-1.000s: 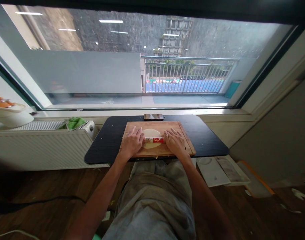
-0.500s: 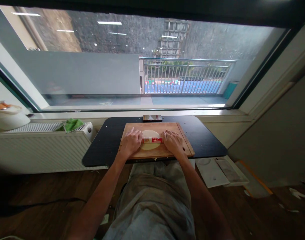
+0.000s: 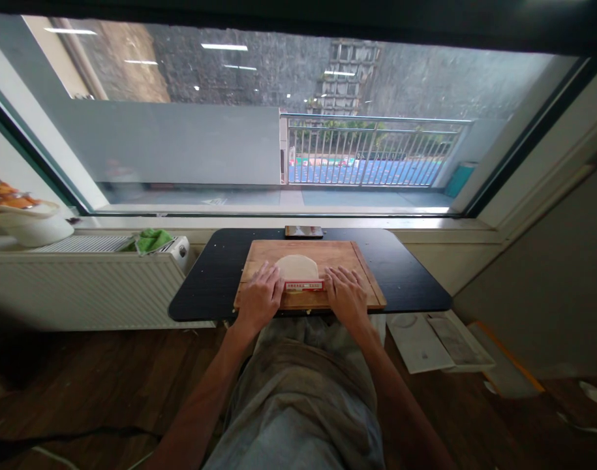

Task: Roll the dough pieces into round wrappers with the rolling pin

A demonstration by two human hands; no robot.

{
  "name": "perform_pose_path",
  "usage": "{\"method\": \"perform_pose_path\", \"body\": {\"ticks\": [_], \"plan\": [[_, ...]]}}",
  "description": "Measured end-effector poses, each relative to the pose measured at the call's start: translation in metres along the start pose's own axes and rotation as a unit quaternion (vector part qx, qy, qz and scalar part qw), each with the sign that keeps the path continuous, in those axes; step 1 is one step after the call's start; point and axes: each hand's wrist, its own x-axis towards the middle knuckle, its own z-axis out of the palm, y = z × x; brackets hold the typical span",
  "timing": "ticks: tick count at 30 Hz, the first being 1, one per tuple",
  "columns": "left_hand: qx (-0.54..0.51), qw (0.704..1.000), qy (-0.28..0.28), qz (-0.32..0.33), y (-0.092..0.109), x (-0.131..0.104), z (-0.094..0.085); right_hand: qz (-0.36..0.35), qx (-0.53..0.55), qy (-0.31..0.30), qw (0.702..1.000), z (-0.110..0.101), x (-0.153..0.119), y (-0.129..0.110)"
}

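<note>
A round flat sheet of dough point(image 3: 298, 267) lies on the wooden cutting board point(image 3: 269, 249). Across its near part runs a rolling pin point(image 3: 304, 285) with a red and white printed label. My left hand point(image 3: 263, 294) rests flat over the pin's left end, fingers stretched forward over the board. Over the right end lies my right hand point(image 3: 346, 294), palm down, its fingers also extended. Both ends of the pin are hidden beneath my hands.
The board sits on a black table point(image 3: 205, 287) with small crumbs. A phone-like flat object point(image 3: 303, 232) lies at its far edge. To the left stands a white radiator point(image 3: 97, 287) with a green cloth point(image 3: 153, 240) on it. A large window is ahead.
Both hands have rolled the pin towards me, from the middle of the dough to its near part. The view has shifted slightly.
</note>
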Motion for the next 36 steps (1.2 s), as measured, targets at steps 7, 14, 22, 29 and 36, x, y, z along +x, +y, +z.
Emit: {"method": "perform_pose_path", "body": {"ticks": [7,14,22,29,36], "plan": [[0.033,0.999,-0.004,-0.008,0.004,0.013,-0.002,-0.018,-0.006,-0.027,0.999,-0.002,0.021,0.000],[0.058,0.998,-0.015,-0.028,0.001,0.039,0.000,-0.017,-0.075,-0.057,0.995,-0.002,0.045,-0.001],[0.072,0.994,-0.043,-0.076,-0.002,0.066,-0.001,-0.038,-0.120,-0.123,0.984,0.003,0.077,0.005],[0.061,0.997,-0.033,-0.045,0.000,0.052,-0.005,-0.036,-0.106,-0.088,0.990,0.003,0.061,0.003],[0.027,0.999,-0.012,-0.015,0.006,0.007,-0.007,-0.036,-0.022,-0.030,0.999,-0.005,0.013,-0.002]]}}
